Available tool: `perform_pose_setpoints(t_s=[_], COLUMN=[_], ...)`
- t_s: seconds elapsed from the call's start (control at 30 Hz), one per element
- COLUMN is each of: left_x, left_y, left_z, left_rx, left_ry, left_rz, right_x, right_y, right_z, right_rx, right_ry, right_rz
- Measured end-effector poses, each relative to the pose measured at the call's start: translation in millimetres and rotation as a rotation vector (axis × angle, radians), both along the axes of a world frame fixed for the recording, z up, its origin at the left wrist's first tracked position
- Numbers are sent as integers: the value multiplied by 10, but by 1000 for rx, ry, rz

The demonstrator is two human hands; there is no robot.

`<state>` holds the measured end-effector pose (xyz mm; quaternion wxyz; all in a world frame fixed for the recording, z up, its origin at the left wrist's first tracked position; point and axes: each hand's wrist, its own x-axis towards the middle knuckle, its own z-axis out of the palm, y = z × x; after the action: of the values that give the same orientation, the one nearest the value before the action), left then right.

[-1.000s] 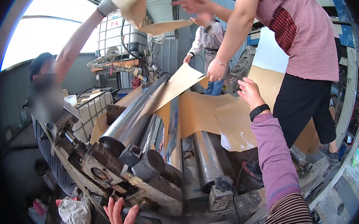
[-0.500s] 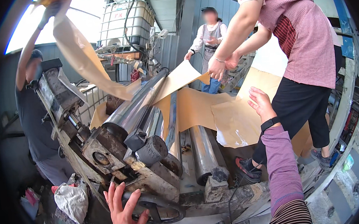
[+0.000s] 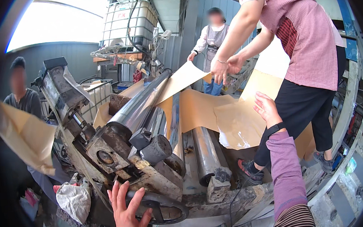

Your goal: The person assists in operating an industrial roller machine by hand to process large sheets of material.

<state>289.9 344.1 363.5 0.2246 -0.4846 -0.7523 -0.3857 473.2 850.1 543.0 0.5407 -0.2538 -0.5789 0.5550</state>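
Note:
My left hand [image 3: 128, 213] is low in the picture with its fingers spread, holding nothing. It overlaps the left side of a black handwheel [image 3: 180, 210] on the roller machine; whether it touches the rim I cannot tell. Out to the right, my right hand [image 3: 268, 111] is raised in front of a brown paper web [image 3: 242, 120], fingers stretched out and nothing in them. A strip of the same paper [image 3: 184, 81] rises from the large shiny roller [image 3: 137, 103] to a co-worker's hands [image 3: 222, 70]. A lower roller [image 3: 206, 157] lies beneath the web.
One co-worker in a checked apron [image 3: 301, 39] leans in at the right, close to my right arm. Another person [image 3: 215, 36] stands behind the paper. At the left, a third person [image 3: 27, 100] is partly behind loose paper [image 3: 27, 137]. A white sack [image 3: 74, 201] lies below.
The long paper piece held high by the person at the left has come down to waist height at the far left. My hands have barely moved.

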Motion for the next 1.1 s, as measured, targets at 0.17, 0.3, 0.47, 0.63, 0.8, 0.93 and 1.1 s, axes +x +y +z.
perform_pose_setpoints(t_s=[0.17,0.3,0.47,0.63,0.8,0.93,1.1], left_x=[8,23,10,-11,-12,10,26], left_y=[9,13,19,23,25,9,-15], left_z=[17,33,12,10,8,1,14], left_rx=[9,6,13,19,25,11,1], left_ry=[7,1,12,22,26,20,19], left_rz=[-15,-6,-4,-6,-8,-4,0], right_x=[153,270,416,543,594,556,554], right_y=[-33,35,78,-11,-62,-57,-45], right_z=[35,40,31,54,88,91,71], right_rx=[-13,-9,8,13,12,17,9], right_ry=[17,24,34,47,47,58,71], right_rz=[-41,-33,-61,-97,-120,-95,-79])
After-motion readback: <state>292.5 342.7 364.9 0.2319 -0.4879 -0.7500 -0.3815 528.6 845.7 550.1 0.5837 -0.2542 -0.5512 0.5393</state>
